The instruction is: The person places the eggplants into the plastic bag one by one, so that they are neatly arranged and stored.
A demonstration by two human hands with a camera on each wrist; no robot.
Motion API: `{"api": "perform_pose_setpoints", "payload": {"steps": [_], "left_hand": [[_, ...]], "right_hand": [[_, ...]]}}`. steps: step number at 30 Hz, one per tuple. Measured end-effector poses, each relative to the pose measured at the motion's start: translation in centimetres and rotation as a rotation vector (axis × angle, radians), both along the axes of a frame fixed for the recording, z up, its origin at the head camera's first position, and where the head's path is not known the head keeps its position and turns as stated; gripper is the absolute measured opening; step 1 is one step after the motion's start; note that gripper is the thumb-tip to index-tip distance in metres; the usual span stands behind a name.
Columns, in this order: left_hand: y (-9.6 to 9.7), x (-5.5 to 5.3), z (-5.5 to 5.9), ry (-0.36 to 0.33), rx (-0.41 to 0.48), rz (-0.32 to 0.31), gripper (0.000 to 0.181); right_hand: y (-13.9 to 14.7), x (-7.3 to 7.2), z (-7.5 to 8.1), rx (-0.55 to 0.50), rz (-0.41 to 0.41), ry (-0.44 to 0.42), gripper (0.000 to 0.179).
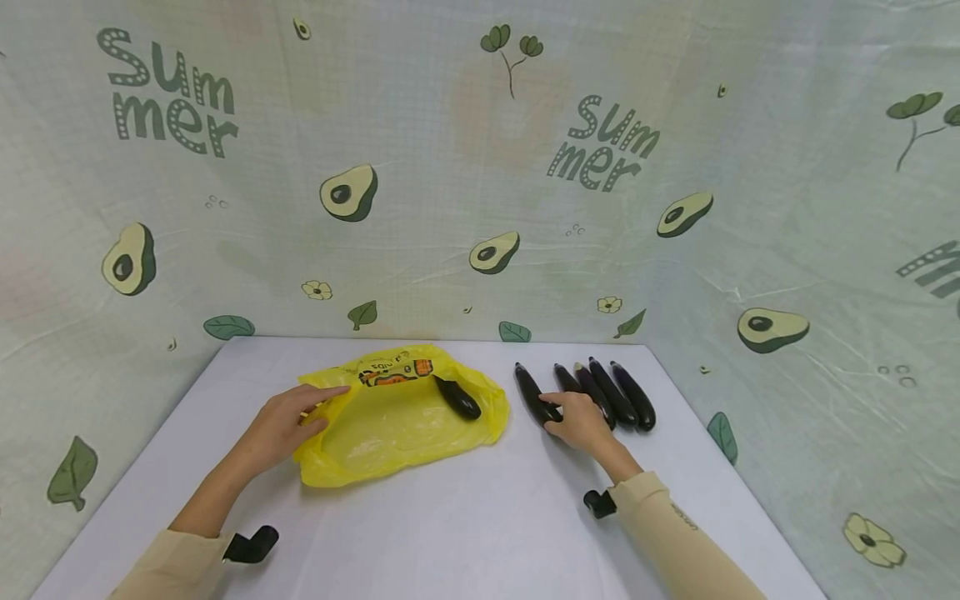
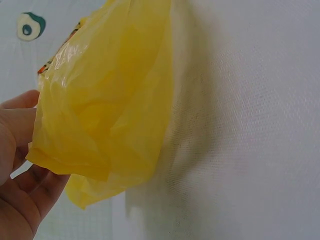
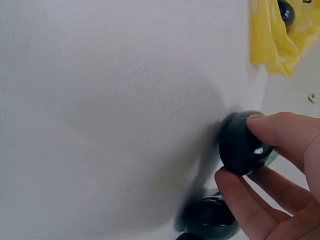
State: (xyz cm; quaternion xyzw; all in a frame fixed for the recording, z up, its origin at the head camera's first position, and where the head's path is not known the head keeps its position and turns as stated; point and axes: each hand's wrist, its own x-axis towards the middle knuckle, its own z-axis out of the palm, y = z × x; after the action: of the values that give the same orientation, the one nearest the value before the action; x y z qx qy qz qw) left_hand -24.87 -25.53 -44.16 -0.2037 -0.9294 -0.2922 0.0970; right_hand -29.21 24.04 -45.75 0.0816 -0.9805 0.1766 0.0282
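Observation:
A crinkled yellow plastic bag (image 1: 390,442) with printed lettering lies with its mouth spread toward me in the head view. My left hand (image 1: 288,425) holds the bag's left edge; in the left wrist view, parts of those fingers (image 2: 22,117) pass behind the plastic. One dark, glossy eggplant (image 1: 459,401) rests inside the bag at its right. To the right of the bag, my right hand (image 1: 585,423) grips another eggplant (image 1: 531,392) between thumb and fingertips. The right wrist view shows the rounded end of this eggplant (image 3: 242,145) in the grip.
Several more eggplants (image 1: 633,396) lie side by side at the right of the white table (image 1: 465,533), just beyond my right hand. Printed cloth (image 1: 420,125) with avocados and leaves hangs behind the table and along its sides.

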Motion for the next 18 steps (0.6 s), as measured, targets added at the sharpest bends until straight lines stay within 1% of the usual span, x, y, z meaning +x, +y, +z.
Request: {"api": "perform_pose_setpoints", "payload": {"steps": [6,12,18], "left_hand": [[-0.09,-0.03,-0.05,0.005,-0.003,-0.001,0.060],[-0.14,-0.06,-0.04,0.003,-0.001,-0.003,0.060],[-0.13,-0.07,-0.01,0.004,-0.008,-0.002,0.060]], "right_hand": [[0.16,0.05,-0.10,-0.045,0.011,0.006,0.053],[0.28,0.02,-0.43,-0.067,-0.001,0.004,0.056],[0.33,0.11,-0.29,-0.098,0.004,-0.020,0.055]]}}
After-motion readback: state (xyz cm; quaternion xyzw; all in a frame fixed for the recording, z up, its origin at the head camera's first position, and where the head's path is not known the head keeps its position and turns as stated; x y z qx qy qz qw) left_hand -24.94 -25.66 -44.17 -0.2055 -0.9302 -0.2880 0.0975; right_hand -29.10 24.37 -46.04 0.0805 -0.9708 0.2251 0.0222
